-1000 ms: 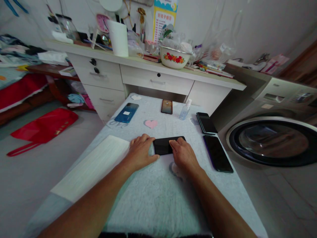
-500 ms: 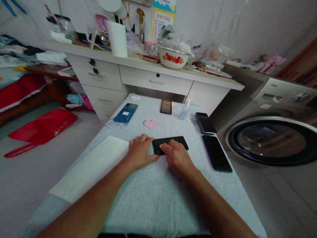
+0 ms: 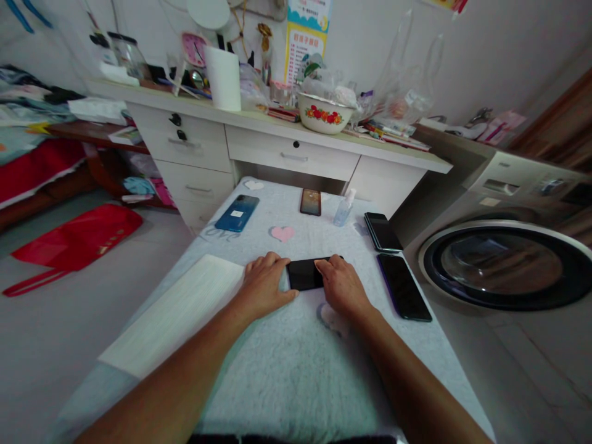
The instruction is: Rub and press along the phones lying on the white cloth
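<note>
A black smartphone (image 3: 305, 275) lies screen up, crosswise, on the cloth-covered table. My left hand (image 3: 265, 283) steadies its left end, thumb at the near corner and fingers at the far one. Over the right part of the screen rests my right hand (image 3: 341, 285), fingers curled and pressed together; whatever they may hold is hidden. To the left of my left hand lies a long pale, ribbed sheet (image 3: 178, 314). A clear spray bottle (image 3: 343, 211) stands beyond the phone, near a brown-backed phone (image 3: 310, 202).
A blue phone (image 3: 237, 213) lies at the far left of the table. Two dark phones, the nearer (image 3: 405, 287) and the farther (image 3: 383, 232), lie along the right edge. A white desk (image 3: 185, 139) borders the far end; a washing machine (image 3: 504, 265) stands to the right.
My right hand has slid rightward along the phone's screen, baring more of its middle and covering its right end. My left hand stays at the left end. The view has shifted slightly.
</note>
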Demonstrator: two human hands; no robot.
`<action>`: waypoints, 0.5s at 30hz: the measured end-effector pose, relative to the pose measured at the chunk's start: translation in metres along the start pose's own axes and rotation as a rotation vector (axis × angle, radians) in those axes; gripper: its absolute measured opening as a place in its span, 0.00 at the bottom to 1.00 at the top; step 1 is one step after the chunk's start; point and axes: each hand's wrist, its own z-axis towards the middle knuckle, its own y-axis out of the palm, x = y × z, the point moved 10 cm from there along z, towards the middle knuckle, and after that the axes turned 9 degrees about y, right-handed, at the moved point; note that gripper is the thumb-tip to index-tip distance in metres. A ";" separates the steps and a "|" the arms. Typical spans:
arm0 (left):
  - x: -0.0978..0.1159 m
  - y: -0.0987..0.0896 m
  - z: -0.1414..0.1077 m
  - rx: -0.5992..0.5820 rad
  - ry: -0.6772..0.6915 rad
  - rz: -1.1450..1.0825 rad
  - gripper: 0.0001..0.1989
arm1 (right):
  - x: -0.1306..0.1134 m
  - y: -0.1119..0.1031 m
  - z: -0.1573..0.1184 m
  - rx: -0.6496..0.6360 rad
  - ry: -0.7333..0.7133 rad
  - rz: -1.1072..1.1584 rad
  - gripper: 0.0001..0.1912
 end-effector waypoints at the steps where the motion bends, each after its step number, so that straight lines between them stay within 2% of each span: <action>1: 0.000 0.000 0.000 0.000 0.000 0.004 0.31 | 0.000 0.000 0.000 0.003 -0.008 -0.005 0.18; 7: -0.002 0.001 0.000 0.017 -0.001 0.006 0.30 | -0.005 0.000 0.004 -0.007 -0.066 -0.038 0.15; 15: 0.001 -0.002 0.000 0.022 -0.006 -0.001 0.28 | -0.034 0.001 0.010 -0.005 -0.137 0.013 0.14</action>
